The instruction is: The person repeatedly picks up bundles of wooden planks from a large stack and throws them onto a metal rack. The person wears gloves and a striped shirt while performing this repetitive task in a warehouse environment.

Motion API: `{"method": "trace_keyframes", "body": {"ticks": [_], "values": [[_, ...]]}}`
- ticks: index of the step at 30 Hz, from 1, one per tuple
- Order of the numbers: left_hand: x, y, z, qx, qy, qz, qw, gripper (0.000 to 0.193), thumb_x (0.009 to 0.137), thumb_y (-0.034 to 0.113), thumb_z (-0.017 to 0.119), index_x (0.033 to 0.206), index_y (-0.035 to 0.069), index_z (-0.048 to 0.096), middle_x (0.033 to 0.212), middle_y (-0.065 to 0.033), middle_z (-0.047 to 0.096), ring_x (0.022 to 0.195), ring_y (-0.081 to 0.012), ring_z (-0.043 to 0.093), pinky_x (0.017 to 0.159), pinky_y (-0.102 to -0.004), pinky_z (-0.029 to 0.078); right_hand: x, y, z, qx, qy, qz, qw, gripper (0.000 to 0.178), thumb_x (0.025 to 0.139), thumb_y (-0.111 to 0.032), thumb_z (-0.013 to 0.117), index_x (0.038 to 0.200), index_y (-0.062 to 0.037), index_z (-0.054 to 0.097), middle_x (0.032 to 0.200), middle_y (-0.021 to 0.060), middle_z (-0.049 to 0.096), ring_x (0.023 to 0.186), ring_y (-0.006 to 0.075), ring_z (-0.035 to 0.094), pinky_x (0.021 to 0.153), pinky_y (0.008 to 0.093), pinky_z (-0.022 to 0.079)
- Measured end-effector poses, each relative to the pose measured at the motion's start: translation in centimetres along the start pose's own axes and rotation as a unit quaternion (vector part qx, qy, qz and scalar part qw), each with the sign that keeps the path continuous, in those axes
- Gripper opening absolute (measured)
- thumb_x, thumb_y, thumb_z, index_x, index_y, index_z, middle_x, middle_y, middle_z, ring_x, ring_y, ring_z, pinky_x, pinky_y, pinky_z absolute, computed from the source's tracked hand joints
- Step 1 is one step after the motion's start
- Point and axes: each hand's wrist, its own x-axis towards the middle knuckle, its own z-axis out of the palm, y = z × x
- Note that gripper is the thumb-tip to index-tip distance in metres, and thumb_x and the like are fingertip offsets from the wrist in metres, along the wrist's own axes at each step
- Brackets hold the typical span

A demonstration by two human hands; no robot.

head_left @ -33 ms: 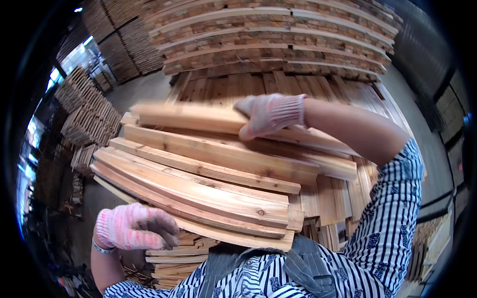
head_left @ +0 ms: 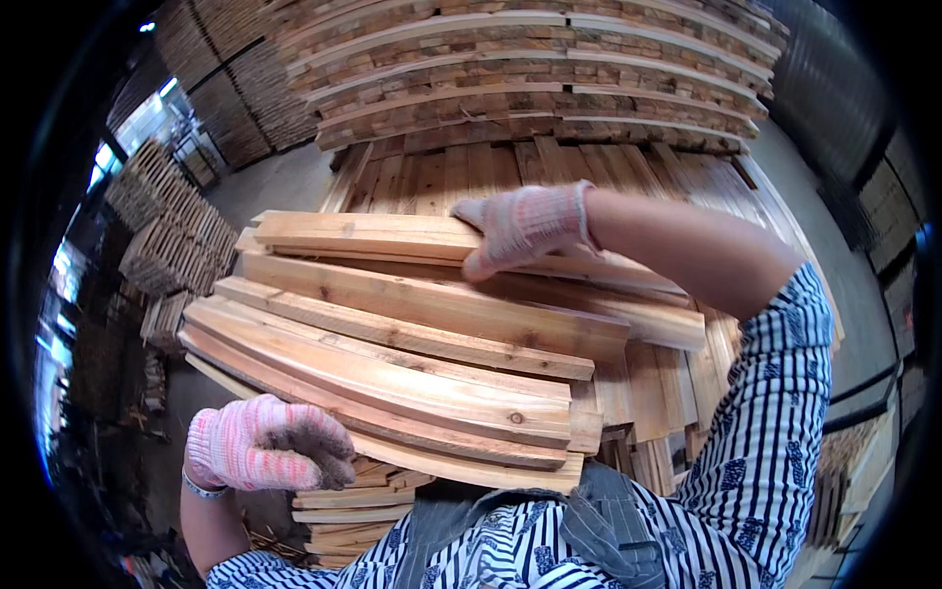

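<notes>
Shows pale and squared as a long plank (head_left: 363, 233), runs crosswise just beyond loose, knotty planks (head_left: 422, 306) lying roughly parallel in a staggered row

The gloved left hand (head_left: 270, 444) is loosely curled; the gloved right hand (head_left: 525, 228) clasps, fingers (head_left: 470, 210) bent, its forearm (head_left: 687, 236) slanting inward.

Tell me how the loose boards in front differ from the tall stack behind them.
The loose boards lie unevenly staggered; the tall stack rises in regular layers. The loose boards show long faces, while the tall stack shows mostly cut ends. The loose boards look paler, the tall stack browner. Both are wood.
</notes>
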Motion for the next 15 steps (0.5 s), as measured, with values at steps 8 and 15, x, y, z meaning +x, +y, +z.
{"method": "trace_keyframes", "body": {"ticks": [8,15], "values": [[2.1,3.4,-4.1,-0.057,0.029,0.091,0.994,0.065,0.088,0.031,0.079,0.132,-0.008,0.052,0.113,-0.0256,0.069,0.106,-0.0351,0.070,0.094,-0.0446,0.057,4.6,2.7,-0.4,0.270,-0.168,-0.021,0.948,0.082,0.075,-0.030,0.082,0.145,-0.0046,0.047,0.126,0.0181,0.064,0.110,0.0251,0.066,0.092,0.0368,0.055],[4.9,5.7,-5.5,0.056,0.182,0.191,0.963,0.062,0.091,0.040,0.074,0.129,-0.004,0.054,0.102,-0.0208,0.072,0.084,-0.0309,0.073,0.075,-0.0396,0.061,0.4,2.7,-4.8,-0.039,0.035,0.013,0.999,0.062,0.073,-0.030,0.080,0.125,-0.0055,0.056,0.108,0.0163,0.069,0.100,0.0276,0.067,0.088,0.0401,0.053]]}}
